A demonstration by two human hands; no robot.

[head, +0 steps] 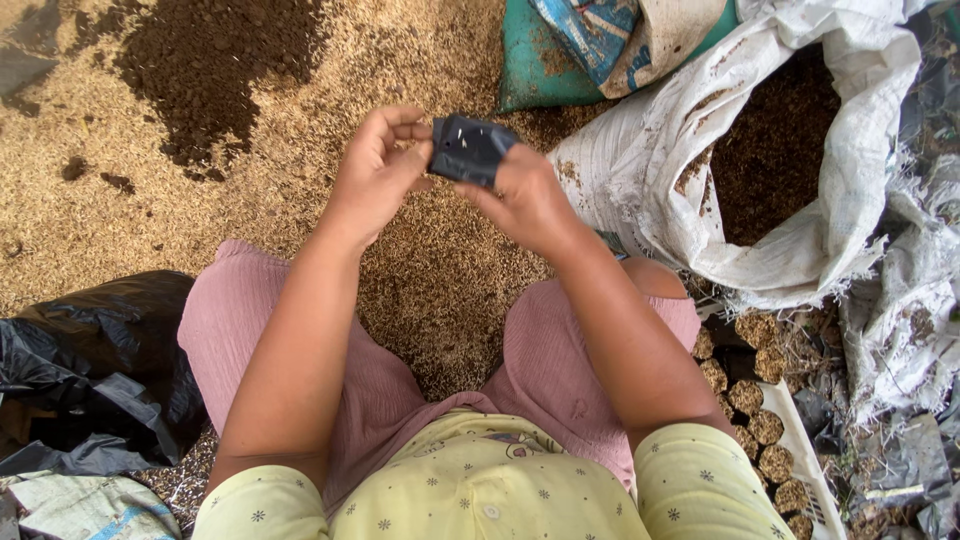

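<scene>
Both my hands are raised in front of me over a floor of rice husk. My left hand (378,170) and my right hand (522,195) together hold a small black plastic nursery bag (468,148) with tiny holes in it. The left fingers pinch its left edge, the right fingers grip its right side. The bag looks flat and folded. Below are my knees in pink trousers.
A pile of husk mix (440,270) lies between my knees, with dark soil (215,70) at the far left. An open white sack (800,170) of dark husk stands at right. Filled small bags sit in a white tray (795,430) at lower right. Black plastic (100,370) lies at left.
</scene>
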